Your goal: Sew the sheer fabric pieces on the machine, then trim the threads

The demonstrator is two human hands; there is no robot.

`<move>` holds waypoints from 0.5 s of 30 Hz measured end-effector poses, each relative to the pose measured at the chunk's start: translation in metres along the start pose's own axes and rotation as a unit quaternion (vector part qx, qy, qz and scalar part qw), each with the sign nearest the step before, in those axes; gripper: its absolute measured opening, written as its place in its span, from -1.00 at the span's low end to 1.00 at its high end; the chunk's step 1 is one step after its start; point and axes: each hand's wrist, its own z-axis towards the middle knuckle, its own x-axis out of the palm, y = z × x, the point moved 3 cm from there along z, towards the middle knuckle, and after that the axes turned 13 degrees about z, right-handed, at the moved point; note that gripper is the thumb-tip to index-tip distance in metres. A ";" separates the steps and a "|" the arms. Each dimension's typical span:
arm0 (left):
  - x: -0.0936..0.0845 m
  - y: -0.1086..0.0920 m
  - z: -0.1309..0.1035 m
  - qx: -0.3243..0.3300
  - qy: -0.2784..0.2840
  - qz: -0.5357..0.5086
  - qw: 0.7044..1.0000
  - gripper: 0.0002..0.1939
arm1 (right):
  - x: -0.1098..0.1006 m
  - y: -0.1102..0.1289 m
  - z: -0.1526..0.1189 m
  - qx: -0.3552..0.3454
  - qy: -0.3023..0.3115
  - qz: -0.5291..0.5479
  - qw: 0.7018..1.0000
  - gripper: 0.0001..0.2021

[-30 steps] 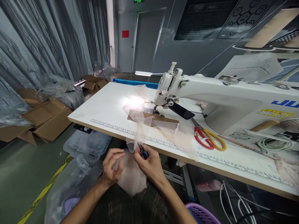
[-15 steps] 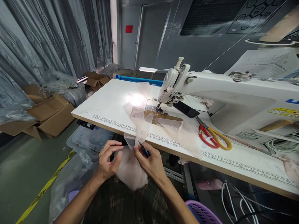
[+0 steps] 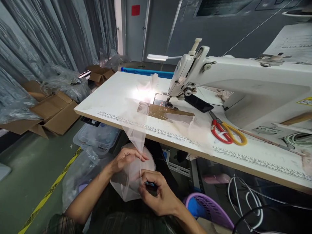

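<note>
Sheer pale fabric [image 3: 136, 138] runs from the white sewing table [image 3: 104, 94] over its front edge and down toward my lap. My left hand [image 3: 128, 158] lies against the fabric just below the edge, its fingers stretched out. Lower and to the right, my right hand [image 3: 156, 191] pinches the fabric's edge and has a small blue-handled tool [image 3: 149, 184] inside its curled fingers. The sewing machine [image 3: 185, 74] stands beyond, with its needle area beside the brown plate [image 3: 158, 111]. Another sheer piece [image 3: 192, 130] lies on the table.
Red and yellow scissors [image 3: 227, 131] and a black phone [image 3: 198, 103] lie right of the needle. A purple basket [image 3: 209, 208] stands below the table at right. Cardboard boxes [image 3: 55, 113] and a clear plastic bin [image 3: 97, 136] are at left.
Both hands have moved lower. The left has shifted right onto the fabric and its fingers have straightened. The fabric stretches further down from the edge, and the camera view has shifted.
</note>
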 end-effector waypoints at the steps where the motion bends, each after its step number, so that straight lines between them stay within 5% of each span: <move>1: 0.000 0.002 -0.002 -0.020 0.003 -0.027 0.999 -0.48 | -0.002 -0.003 -0.002 0.010 0.002 0.002 1.000 -0.80; 4: 0.000 0.008 -0.009 -0.123 -0.016 -0.037 0.992 -0.64 | -0.011 -0.016 -0.005 0.049 0.017 -0.004 0.999 -0.82; 7: 0.000 0.013 -0.018 -0.219 -0.019 -0.031 0.975 -0.58 | -0.024 -0.029 -0.001 0.089 -0.012 -0.028 0.996 -0.85; 11: -0.002 0.010 -0.023 -0.238 -0.044 -0.003 0.970 -0.55 | -0.039 -0.042 0.012 0.126 -0.092 -0.024 0.987 -0.57; 15: -0.003 0.004 -0.023 -0.229 -0.046 0.012 0.972 -0.56 | -0.040 -0.046 0.025 0.136 -0.080 -0.057 0.986 -0.43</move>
